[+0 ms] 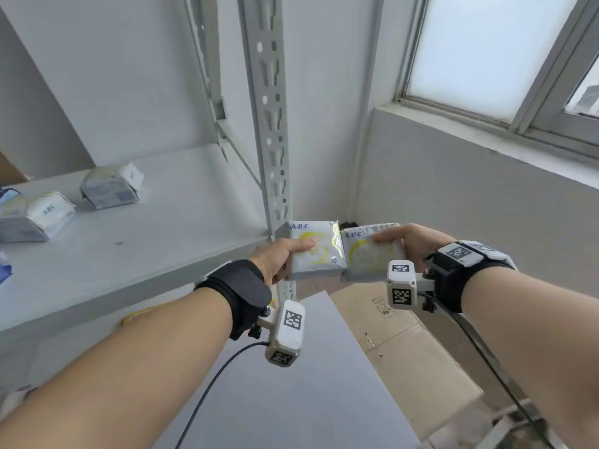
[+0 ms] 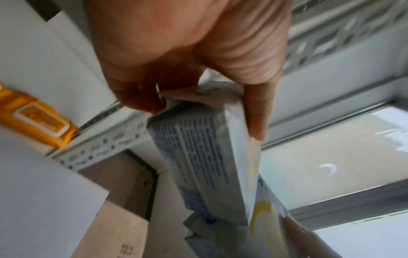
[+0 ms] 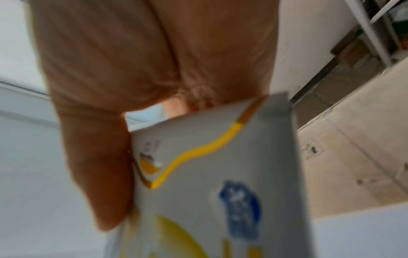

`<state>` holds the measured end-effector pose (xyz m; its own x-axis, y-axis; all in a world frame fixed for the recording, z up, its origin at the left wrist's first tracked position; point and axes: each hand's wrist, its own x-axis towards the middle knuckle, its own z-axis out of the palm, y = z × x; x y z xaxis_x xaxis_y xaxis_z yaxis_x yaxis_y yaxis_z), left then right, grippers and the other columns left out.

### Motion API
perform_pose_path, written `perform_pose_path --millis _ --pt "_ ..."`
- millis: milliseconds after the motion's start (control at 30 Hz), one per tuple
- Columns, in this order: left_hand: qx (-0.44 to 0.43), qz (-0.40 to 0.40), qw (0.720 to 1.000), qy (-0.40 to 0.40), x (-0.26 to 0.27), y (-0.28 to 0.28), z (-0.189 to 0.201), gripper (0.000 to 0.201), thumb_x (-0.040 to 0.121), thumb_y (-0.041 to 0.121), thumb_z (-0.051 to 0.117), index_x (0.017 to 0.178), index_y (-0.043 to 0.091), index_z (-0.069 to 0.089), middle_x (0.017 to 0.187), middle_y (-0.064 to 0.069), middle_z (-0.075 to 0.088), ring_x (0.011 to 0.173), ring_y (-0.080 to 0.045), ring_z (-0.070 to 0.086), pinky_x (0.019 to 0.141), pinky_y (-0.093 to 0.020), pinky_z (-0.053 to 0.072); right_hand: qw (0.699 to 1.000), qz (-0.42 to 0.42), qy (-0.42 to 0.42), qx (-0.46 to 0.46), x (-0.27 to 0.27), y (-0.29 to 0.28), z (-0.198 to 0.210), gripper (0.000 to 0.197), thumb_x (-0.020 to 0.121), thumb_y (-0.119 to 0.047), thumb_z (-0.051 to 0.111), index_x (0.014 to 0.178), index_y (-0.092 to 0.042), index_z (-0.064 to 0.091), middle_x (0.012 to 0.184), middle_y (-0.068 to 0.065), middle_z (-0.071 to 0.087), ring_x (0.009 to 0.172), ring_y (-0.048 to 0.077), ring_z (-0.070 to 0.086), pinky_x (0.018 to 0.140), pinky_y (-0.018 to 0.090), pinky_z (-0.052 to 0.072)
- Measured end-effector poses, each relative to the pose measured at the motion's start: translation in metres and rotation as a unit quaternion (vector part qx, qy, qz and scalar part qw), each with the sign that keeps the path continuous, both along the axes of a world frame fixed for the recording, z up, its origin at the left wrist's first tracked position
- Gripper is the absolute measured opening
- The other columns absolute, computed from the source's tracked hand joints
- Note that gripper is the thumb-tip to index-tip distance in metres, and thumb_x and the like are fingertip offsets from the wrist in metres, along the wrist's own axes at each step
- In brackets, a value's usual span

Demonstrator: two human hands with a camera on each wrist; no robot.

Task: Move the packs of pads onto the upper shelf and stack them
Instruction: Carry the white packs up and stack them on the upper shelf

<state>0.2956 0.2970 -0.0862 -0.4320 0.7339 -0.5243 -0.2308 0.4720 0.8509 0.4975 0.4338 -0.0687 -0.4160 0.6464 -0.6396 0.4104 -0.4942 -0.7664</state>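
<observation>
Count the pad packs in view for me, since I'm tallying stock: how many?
4. Two lie on the upper shelf: one pack further back, another near the left edge. The left hand holds one, the right hand another. More may be out of frame.

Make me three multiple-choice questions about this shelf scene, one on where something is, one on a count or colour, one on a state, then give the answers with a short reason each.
1. Where do the two held packs sit?
A. Flat on the upper shelf
B. In the air beside the shelf's corner post
C. Inside the cardboard box

2. How many packs does each hand hold?
A. One
B. Two
C. None

3. How do the two held packs meet?
A. Stacked one on the other
B. Side by side, edges touching
C. Far apart

Answers:
1 B: the left-hand pack and right-hand pack are held clear of the upper shelf, next to the post.
2 A: the left hand and right hand each grip one pack.
3 B: their inner edges meet in the head view.
</observation>
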Motion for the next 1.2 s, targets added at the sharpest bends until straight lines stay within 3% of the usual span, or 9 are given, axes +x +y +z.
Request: perform_pose_path --millis 100,200,333,500,600,733,833,1000,1200 --pt "-0.028 0.008 1.000 0.001 0.036 0.048 -0.037 0.028 0.069 0.023 0.080 0.093 0.012 0.071 0.080 0.000 0.074 0.058 -0.009 0.065 0.052 -0.016 0.050 1.000 -0.010 -0.027 -0.010 0.036 0.034 -0.038 0.047 0.070 -0.014 0.073 0.116 -0.010 0.062 0.101 0.018 0.072 0.084 0.036 0.070 0.078 0.047 0.056" --pt "-0.042 0.052 0.997 0.039 0.040 0.062 -0.062 0.050 0.063 0.015 0.084 0.108 0.006 0.063 0.085 -0.004 0.069 0.054 -0.010 0.066 0.045 -0.018 0.048 0.995 -0.009 -0.078 0.060 0.048 0.046 -0.069 0.051 0.062 -0.004 0.075 0.110 -0.017 0.064 0.105 0.020 0.069 0.087 0.038 0.067 0.079 0.051 0.055" --pt "-0.080 0.050 0.990 0.101 0.051 0.097 -0.118 0.058 0.056 0.013 0.088 0.106 0.007 0.058 0.107 -0.008 0.066 0.095 -0.023 0.065 0.089 -0.034 0.053 0.990 -0.002 -0.118 0.075 0.062 0.068 -0.122 0.083 0.043 0.002 0.077 0.117 -0.029 0.055 0.105 0.007 0.063 0.092 0.034 0.065 0.078 0.055 0.056" --pt "-0.107 0.015 0.981 0.162 0.061 0.133 -0.178 0.060 0.058 0.012 0.087 0.106 0.014 0.053 0.107 -0.001 0.061 0.094 -0.020 0.058 0.083 -0.029 0.049 0.981 0.045 -0.154 0.108 0.062 0.086 -0.188 0.081 0.048 0.009 0.080 0.120 -0.021 0.057 0.105 0.002 0.063 0.097 0.023 0.062 0.084 0.042 0.056" --pt "-0.115 -0.032 0.972 0.202 0.065 0.153 -0.206 0.067 0.059 0.011 0.086 0.119 0.010 0.056 0.114 -0.001 0.064 0.105 -0.021 0.060 0.096 -0.034 0.048 0.968 0.107 -0.180 0.140 0.054 0.097 -0.214 0.066 0.058 0.009 0.077 0.114 -0.021 0.058 0.105 0.000 0.061 0.093 0.018 0.059 0.076 0.031 0.054" --pt "-0.136 -0.043 0.964 0.225 0.073 0.171 -0.236 0.070 0.064 0.006 0.083 0.126 0.008 0.050 0.122 -0.006 0.061 0.112 -0.022 0.058 0.099 -0.030 0.044 0.954 0.163 -0.200 0.154 0.048 0.104 -0.241 0.054 0.063 0.013 0.071 0.100 -0.023 0.056 0.096 -0.003 0.057 0.086 0.015 0.056 0.066 0.026 0.052" --pt "-0.139 -0.035 0.961 0.237 0.078 0.176 -0.247 0.073 0.067 0.006 0.082 0.129 0.012 0.045 0.124 -0.006 0.059 0.113 -0.022 0.056 0.097 -0.027 0.043 0.947 0.190 -0.205 0.160 0.046 0.103 -0.252 0.055 0.063 0.015 0.069 0.097 -0.025 0.054 0.099 -0.002 0.057 0.089 0.017 0.057 0.072 0.029 0.053" --pt "-0.131 -0.059 0.962 0.233 0.085 0.181 -0.263 0.073 0.071 0.002 0.077 0.133 0.014 0.041 0.124 -0.006 0.059 0.113 -0.024 0.056 0.095 -0.027 0.043 0.928 0.244 -0.225 0.167 0.044 0.106 -0.258 0.067 0.068 0.014 0.066 0.119 -0.026 0.049 0.107 -0.004 0.053 0.099 0.017 0.054 0.080 0.028 0.050" --pt "-0.129 -0.097 0.960 0.230 0.084 0.187 -0.266 0.067 0.081 -0.004 0.061 0.139 0.018 0.035 0.129 -0.006 0.057 0.117 -0.023 0.054 0.099 -0.031 0.045 0.899 0.279 -0.237 0.240 0.027 0.103 -0.264 0.054 0.070 0.010 0.065 0.100 -0.034 0.054 0.108 -0.006 0.042 0.100 0.017 0.051 0.087 0.032 0.052"
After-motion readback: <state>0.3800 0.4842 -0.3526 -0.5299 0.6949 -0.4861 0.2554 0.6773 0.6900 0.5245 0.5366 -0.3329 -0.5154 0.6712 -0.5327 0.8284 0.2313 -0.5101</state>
